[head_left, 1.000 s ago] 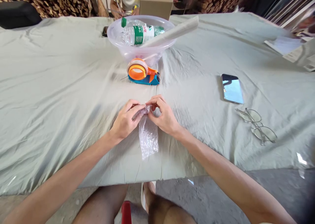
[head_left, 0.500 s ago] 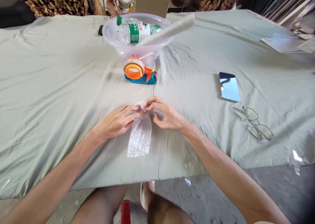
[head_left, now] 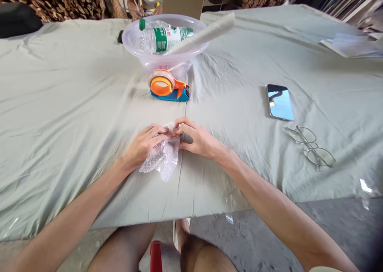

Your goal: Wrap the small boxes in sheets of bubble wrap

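Between my hands, near the table's front edge, is a crumpled piece of clear bubble wrap point(head_left: 163, 158). My left hand point(head_left: 145, 143) is closed on its upper left part, with the fingertips bent over the top. At the upper right, my right hand point(head_left: 196, 137) pinches the same sheet between thumb and fingers. The loose end of the wrap hangs down toward me, folded and bunched. Whether anything lies inside the wrap under my fingertips I cannot tell. Beyond my hands stands an orange and blue tape dispenser point(head_left: 169, 86) with a roll of clear tape.
A translucent basin point(head_left: 143, 58) behind the dispenser holds plastic bottles point(head_left: 167, 38) and a white roll point(head_left: 206, 33). At right lie a phone point(head_left: 280, 101) and eyeglasses point(head_left: 311, 145). A cardboard box point(head_left: 183, 4) stands at the far edge, beside another person's hands point(head_left: 136, 12).
The lower end of the bubble wrap, hanging flat before, is now crumpled and shifted up and left. My right thumb has closed in against the wrap.
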Demonstrator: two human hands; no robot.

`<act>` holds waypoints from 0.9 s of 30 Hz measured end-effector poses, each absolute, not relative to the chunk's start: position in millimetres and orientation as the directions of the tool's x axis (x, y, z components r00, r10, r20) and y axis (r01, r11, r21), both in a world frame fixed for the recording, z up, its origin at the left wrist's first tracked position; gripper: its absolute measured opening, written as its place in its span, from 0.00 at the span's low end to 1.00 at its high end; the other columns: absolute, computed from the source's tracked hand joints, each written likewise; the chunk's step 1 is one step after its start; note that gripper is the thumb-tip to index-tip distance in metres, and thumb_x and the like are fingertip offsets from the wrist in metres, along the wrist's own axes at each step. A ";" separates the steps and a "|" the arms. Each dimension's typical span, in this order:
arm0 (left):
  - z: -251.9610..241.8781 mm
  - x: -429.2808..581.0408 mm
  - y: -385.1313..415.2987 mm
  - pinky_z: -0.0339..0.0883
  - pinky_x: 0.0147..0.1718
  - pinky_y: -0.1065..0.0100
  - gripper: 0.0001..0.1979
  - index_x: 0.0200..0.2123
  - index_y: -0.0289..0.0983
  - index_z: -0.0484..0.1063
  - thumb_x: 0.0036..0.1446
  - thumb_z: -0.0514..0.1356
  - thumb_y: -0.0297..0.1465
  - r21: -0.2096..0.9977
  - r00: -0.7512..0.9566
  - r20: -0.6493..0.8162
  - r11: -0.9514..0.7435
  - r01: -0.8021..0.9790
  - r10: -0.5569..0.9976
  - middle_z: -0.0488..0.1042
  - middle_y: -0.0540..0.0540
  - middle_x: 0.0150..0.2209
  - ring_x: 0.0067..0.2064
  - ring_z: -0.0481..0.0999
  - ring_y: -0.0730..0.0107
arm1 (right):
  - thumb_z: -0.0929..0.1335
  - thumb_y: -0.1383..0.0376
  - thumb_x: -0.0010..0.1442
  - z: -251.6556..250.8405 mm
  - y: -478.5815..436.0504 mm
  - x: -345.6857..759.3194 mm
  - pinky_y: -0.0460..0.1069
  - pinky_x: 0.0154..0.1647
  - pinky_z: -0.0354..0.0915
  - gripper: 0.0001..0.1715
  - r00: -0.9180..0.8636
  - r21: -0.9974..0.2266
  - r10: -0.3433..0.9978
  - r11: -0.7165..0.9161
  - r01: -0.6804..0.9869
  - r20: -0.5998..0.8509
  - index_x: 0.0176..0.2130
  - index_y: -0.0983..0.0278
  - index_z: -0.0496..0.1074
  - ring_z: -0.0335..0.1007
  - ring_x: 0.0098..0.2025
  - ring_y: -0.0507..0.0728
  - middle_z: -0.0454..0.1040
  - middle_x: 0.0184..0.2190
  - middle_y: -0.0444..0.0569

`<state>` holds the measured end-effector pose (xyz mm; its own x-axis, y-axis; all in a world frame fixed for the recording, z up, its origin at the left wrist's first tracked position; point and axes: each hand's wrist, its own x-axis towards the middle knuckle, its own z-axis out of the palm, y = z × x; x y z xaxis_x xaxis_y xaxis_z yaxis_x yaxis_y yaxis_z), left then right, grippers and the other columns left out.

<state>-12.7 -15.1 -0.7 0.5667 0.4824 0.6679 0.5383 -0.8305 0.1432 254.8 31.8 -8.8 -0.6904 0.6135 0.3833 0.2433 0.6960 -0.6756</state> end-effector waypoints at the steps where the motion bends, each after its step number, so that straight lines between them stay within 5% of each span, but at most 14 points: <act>1: -1.2 -13.0 -14.3 0.83 0.48 0.62 0.09 0.55 0.40 0.78 0.78 0.61 0.25 0.160 0.559 0.673 -0.833 0.529 0.485 0.82 0.45 0.48 0.49 0.85 0.63 | 0.75 0.64 0.70 -9.0 31.6 254.6 0.56 0.45 0.78 0.12 -0.689 -0.669 0.613 0.700 0.248 0.386 0.48 0.56 0.69 0.79 0.50 0.60 0.74 0.63 0.53; 7: -5.8 -7.2 -9.2 0.79 0.46 0.64 0.04 0.47 0.40 0.80 0.77 0.66 0.33 0.300 0.463 0.706 -0.818 0.490 0.536 0.82 0.46 0.44 0.46 0.83 0.64 | 0.72 0.63 0.72 -7.7 30.1 251.1 0.55 0.44 0.76 0.11 -0.693 -0.621 0.575 0.749 0.231 0.436 0.48 0.56 0.66 0.78 0.48 0.59 0.75 0.59 0.54; 13: -6.6 1.4 -12.7 0.77 0.41 0.67 0.05 0.46 0.41 0.78 0.79 0.64 0.34 0.371 0.373 0.742 -0.805 0.464 0.557 0.81 0.47 0.43 0.42 0.82 0.67 | 0.73 0.69 0.62 -4.9 26.3 246.0 0.49 0.37 0.71 0.19 -0.675 -0.589 0.563 0.775 0.230 0.478 0.47 0.56 0.63 0.76 0.42 0.55 0.74 0.56 0.53; 22: -16.7 12.1 -9.9 0.78 0.47 0.60 0.17 0.39 0.41 0.80 0.79 0.62 0.44 0.431 0.226 0.703 -0.656 0.619 0.675 0.83 0.45 0.41 0.43 0.80 0.62 | 0.74 0.55 0.75 -8.6 30.0 244.2 0.52 0.40 0.75 0.12 -0.656 -0.610 0.577 0.762 0.217 0.487 0.46 0.57 0.70 0.78 0.44 0.56 0.79 0.56 0.53; 27: -7.0 13.8 -14.3 0.78 0.47 0.61 0.20 0.32 0.40 0.77 0.76 0.65 0.44 0.619 0.144 0.570 -0.538 0.573 0.809 0.81 0.44 0.46 0.47 0.79 0.62 | 0.75 0.47 0.75 -9.5 30.8 241.4 0.51 0.37 0.72 0.20 -0.633 -0.558 0.540 0.806 0.197 0.555 0.43 0.57 0.70 0.78 0.43 0.57 0.80 0.52 0.53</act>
<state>13.8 -14.3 -7.0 0.1443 0.8091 0.5697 0.5725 -0.5378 0.6188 241.4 30.8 -9.5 -0.6327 0.5396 0.5555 0.1971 0.8059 -0.5583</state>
